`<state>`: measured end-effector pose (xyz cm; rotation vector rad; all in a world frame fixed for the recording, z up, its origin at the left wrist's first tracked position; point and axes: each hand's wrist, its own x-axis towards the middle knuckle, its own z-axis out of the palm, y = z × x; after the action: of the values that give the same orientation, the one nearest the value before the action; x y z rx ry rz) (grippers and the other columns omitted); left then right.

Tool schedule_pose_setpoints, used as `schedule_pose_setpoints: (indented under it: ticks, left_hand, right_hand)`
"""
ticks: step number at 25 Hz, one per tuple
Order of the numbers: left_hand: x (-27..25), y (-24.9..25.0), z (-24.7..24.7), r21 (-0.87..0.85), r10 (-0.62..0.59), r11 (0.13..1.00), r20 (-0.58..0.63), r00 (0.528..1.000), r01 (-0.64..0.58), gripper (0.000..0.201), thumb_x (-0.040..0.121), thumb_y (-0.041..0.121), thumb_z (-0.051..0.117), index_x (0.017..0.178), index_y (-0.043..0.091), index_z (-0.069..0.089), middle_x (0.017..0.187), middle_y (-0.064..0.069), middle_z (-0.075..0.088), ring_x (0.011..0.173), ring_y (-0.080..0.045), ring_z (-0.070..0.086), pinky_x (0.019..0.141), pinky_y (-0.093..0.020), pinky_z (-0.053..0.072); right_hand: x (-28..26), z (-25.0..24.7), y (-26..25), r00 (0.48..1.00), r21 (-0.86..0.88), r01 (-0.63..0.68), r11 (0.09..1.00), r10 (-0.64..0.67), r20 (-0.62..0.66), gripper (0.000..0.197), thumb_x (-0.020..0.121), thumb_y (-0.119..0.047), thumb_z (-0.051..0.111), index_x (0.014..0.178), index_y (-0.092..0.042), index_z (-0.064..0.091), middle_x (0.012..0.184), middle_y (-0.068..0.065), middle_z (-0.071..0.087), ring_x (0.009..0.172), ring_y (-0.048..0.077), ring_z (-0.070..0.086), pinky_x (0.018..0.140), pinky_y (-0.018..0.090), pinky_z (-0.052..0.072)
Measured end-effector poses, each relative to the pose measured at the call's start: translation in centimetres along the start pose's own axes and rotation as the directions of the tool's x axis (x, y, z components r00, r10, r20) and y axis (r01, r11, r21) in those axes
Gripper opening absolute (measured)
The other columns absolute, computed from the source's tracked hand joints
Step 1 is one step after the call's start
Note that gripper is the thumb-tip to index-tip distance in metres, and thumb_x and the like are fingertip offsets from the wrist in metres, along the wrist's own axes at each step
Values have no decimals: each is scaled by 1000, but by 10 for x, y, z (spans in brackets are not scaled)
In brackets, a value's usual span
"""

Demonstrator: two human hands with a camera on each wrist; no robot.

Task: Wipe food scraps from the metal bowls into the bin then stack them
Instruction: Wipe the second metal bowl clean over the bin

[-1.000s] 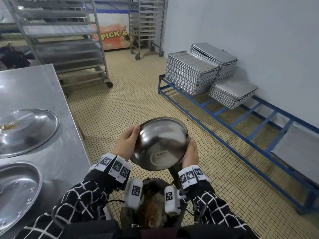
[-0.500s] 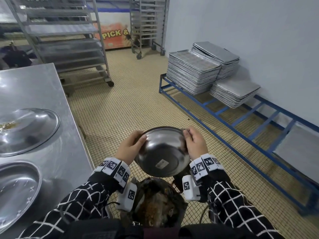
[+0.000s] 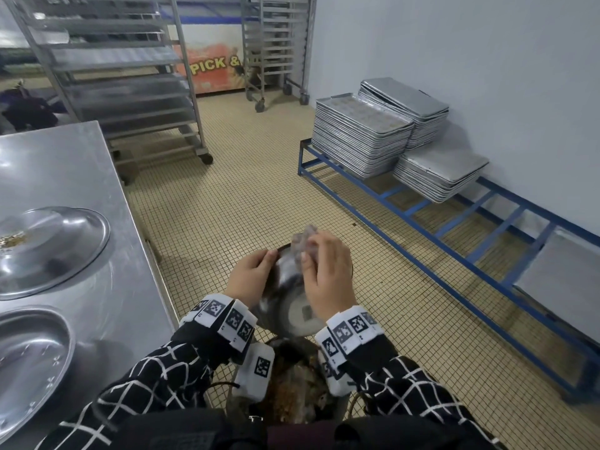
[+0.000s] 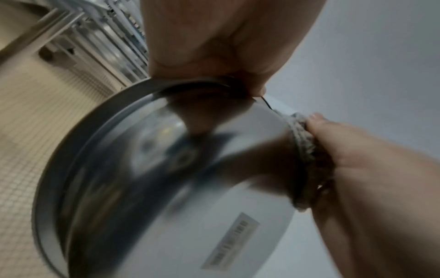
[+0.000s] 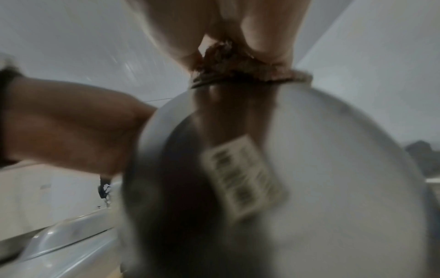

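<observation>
A metal bowl (image 3: pixel 292 306) is tipped on edge over the bin (image 3: pixel 292 394), its labelled underside toward me. My left hand (image 3: pixel 253 274) grips its left rim, thumb on the outside. My right hand (image 3: pixel 324 267) reaches over the top rim and clutches a grey, soiled cloth (image 3: pixel 303 238) against it. In the left wrist view the left hand (image 4: pixel 214 47) clamps the rim of the bowl (image 4: pixel 166 188), and the cloth (image 4: pixel 302 143) sits under the other hand. The right wrist view shows my right hand (image 5: pixel 226 28) bunching the cloth (image 5: pixel 238 69) on the bowl (image 5: pixel 321 169). The bowl's inside is hidden.
Two more metal bowls lie on the steel table (image 3: pixel 74 177) at the left: one with scraps (image 3: pixel 52 251), one nearer (image 3: pixel 26 362). A low blue rack (image 3: pixel 454 241) with stacked trays runs along the right wall. Wheeled tray racks (image 3: pixel 130 76) stand behind on the tiled floor.
The bowl has come down and tipped further over the bin. My right hand moved from the bowl's right side up over the top rim, and the cloth now shows.
</observation>
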<state>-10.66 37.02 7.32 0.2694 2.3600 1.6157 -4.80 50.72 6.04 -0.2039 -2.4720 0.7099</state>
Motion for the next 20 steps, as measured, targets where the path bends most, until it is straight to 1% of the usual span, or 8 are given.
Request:
schedule_pose_setpoints:
  ticks: [2,4,7,9,10,15,18,20]
  left_hand:
    - [2,6,0,-87,-6,996,-23,1000,4,23,99,35,45,87,28,64,90,-1,68,89,-19,63,85,-35,50]
    - [2,11,-2,-156,-11,988,-24,1000,7,22,98,37,45,86,32,63,91,0,68,89,-19,63,84,-35,50]
    - [0,12,-7,-200,-38,979,-24,999,32,20,98,40,44,86,38,59,94,5,66,91,-15,61,87,-35,48]
    - [0,9,-11,-173,-37,984,-28,999,32,21,99,41,42,84,39,57,93,7,65,89,-11,59,90,-35,46]
    - [1,7,-14,-158,-45,987,-42,998,38,21,99,41,42,84,38,57,92,7,65,88,-11,59,91,-36,46]
    - [0,3,-16,-95,-71,993,-31,997,68,30,96,46,45,91,25,65,92,-6,69,88,-24,65,89,-46,52]
    - [-4,10,-11,-68,-33,997,6,999,33,31,96,45,46,91,20,65,94,-10,69,88,-27,66,87,-49,53]
    - [-6,15,-11,-64,-18,998,21,1000,19,36,94,47,48,93,17,67,91,-11,70,87,-28,67,84,-51,54]
  right_hand:
    - [-9,5,-8,997,-125,68,990,-71,-18,39,95,-43,34,119,-18,54,139,5,43,129,25,37,108,44,26]
    - [-8,3,-5,996,-189,63,980,-74,-50,45,97,-48,26,124,-24,53,143,3,39,132,24,33,108,44,23]
    - [3,-5,15,967,84,-240,967,246,-70,43,99,-44,26,131,-25,47,142,1,41,124,18,42,96,34,41]
    - [5,-6,37,874,279,-482,831,480,78,40,100,-38,31,132,-20,49,132,1,51,118,17,50,88,26,44]
    - [3,-8,43,851,289,-524,801,507,137,39,100,-36,34,131,-20,52,126,0,56,116,17,53,89,27,45]
    - [-3,-18,23,956,248,-292,924,289,52,32,97,-21,48,128,-18,55,129,-4,54,111,2,47,92,18,46]
    - [-6,-7,-7,997,125,-74,989,77,-15,35,97,-28,45,130,-20,52,144,-1,36,128,9,36,103,23,36]
    - [-6,-5,-10,991,81,-126,989,129,-36,42,97,-37,36,134,-20,47,146,2,31,130,16,35,103,30,37]
